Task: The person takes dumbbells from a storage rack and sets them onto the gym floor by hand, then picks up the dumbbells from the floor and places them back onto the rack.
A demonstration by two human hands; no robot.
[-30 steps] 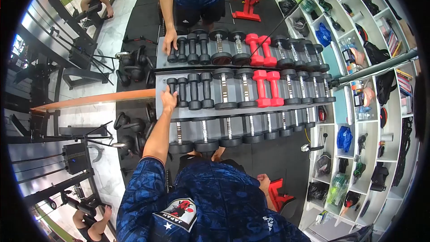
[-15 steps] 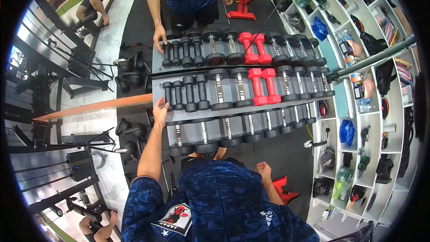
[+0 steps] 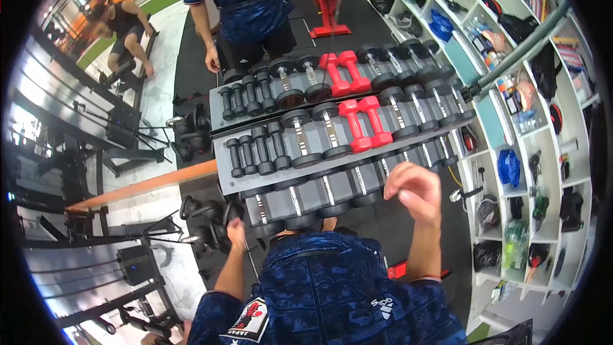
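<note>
My right hand (image 3: 416,193) is raised in front of the right part of the lower dumbbell row (image 3: 329,190). Its fingers curve loosely with a gap to the thumb, and nothing is in it. My left hand (image 3: 236,233) hangs low beside the left end of the rack, near black kettlebells (image 3: 203,235), its fingers loosely bent and empty. On the grey upper shelf (image 3: 231,184) stand small black dumbbells (image 3: 264,151) at the left, larger ones with chrome handles (image 3: 300,139), and two red dumbbells (image 3: 355,126) right of the middle.
A mirror behind the rack reflects the dumbbells, my body and a red bench (image 3: 325,16). White shelving (image 3: 469,217) with bags and small items lines the right side. Gym machines (image 3: 137,265) stand at the left. A seated person (image 3: 124,32) appears at the upper left.
My left hand has left the small dumbbells at the shelf's left end and dropped down beside the rack. My right hand has risen in front of the lower row. The view has tilted.
</note>
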